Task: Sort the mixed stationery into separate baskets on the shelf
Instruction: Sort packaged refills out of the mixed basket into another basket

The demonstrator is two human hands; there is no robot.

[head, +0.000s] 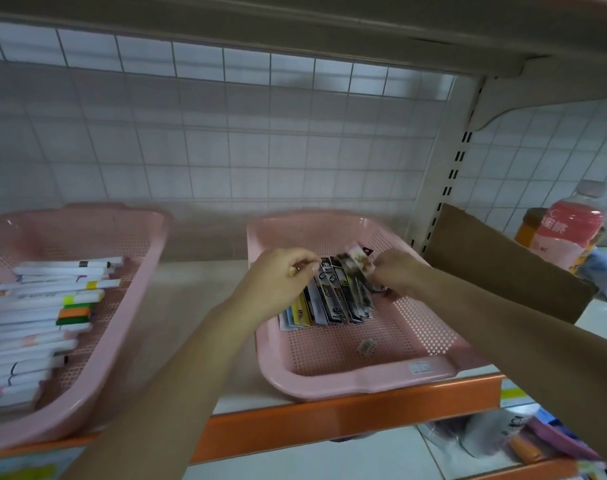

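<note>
Two pink mesh baskets on the shelf (191, 299), well apart. Left basket (87, 403) holds white markers (42, 306) with coloured caps, laid side by side across its floor. Right basket (364, 382) holds a row of packets (330, 303), flat and narrow, leaning together in its far half; a small label (366, 347) lies loose on the mesh nearer the front. Both hands are inside the right basket at the far end of the row. Left hand (281, 275): fingers curled down onto the packet tops; cannot tell whether it grips any. Right hand (395, 271): fingers closed, pinching a patterned packet (359, 259) raised above the row. Cardboard box (503, 265) just right of the basket, a pink-labelled bottle (569, 230) behind it.
</note>
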